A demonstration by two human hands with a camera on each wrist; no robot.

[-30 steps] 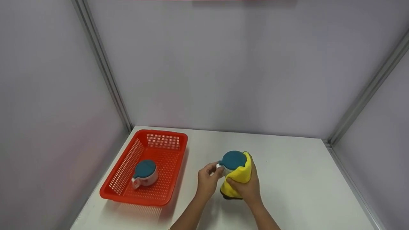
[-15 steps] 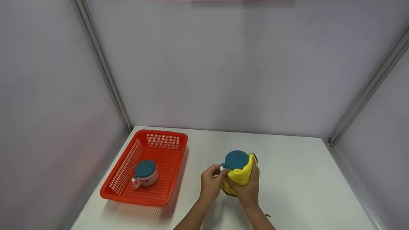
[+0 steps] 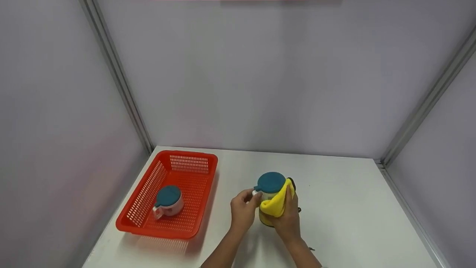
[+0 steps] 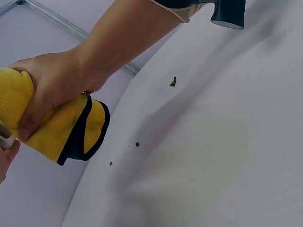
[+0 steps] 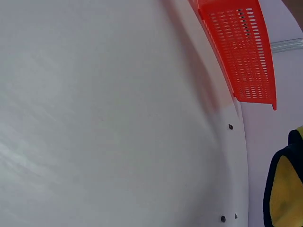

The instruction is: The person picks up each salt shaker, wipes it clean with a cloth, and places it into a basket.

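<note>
A small jar (image 3: 270, 183) with a teal lid and a side handle is held above the table, lid up. My left hand (image 3: 242, 211) pinches its handle between thumb and fingers. On the jar's other side, my right hand (image 3: 289, 220) grips a yellow cloth (image 3: 276, 205) with dark edging and presses it round the body. The left wrist view shows the folded cloth (image 4: 71, 130) under the right hand (image 4: 54, 78). Only a dark-edged corner of the cloth (image 5: 286, 191) enters the right wrist view. Much of the jar's body is hidden by the cloth.
A red plastic basket (image 3: 203, 208) stands at the table's left, holding a second teal-lidded jar (image 3: 169, 201). Small dark bits (image 4: 173, 82) lie on the white table (image 3: 353, 216) near the right forearm. Pale walls enclose the table's back and sides.
The jar and both hands shifted right, then slightly back left. The cloth has slid lower on the jar's near side, baring more of its body. Dark bits have appeared beside the right arm.
</note>
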